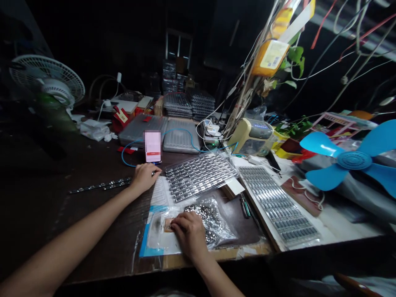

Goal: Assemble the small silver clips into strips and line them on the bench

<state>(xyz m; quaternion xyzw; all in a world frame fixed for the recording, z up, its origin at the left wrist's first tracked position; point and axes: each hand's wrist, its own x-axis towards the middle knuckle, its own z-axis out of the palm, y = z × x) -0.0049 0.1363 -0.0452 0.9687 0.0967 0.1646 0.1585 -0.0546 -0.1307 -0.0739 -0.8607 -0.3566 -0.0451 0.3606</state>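
Note:
My left hand [144,177] rests on the dark tabletop, with its curled fingertips pinching what looks like a small metal part next to a clear tray of metal strips [201,175]. My right hand [189,233] lies over a small brown pad [168,225] on a blue-edged white sheet [151,243]. Its fingers partly hide the pad. Against that hand sits a clear plastic bag of shiny metal pieces [213,222]. A second tray of metal strips [278,206] lies to the right.
A phone [153,146] with a blurred screen stands behind my left hand. Loose metal strips [100,185] lie to the left. Stacked plastic trays [181,105], tangled cables, a white fan [46,78] and blue fan blades [352,159] crowd the back and sides.

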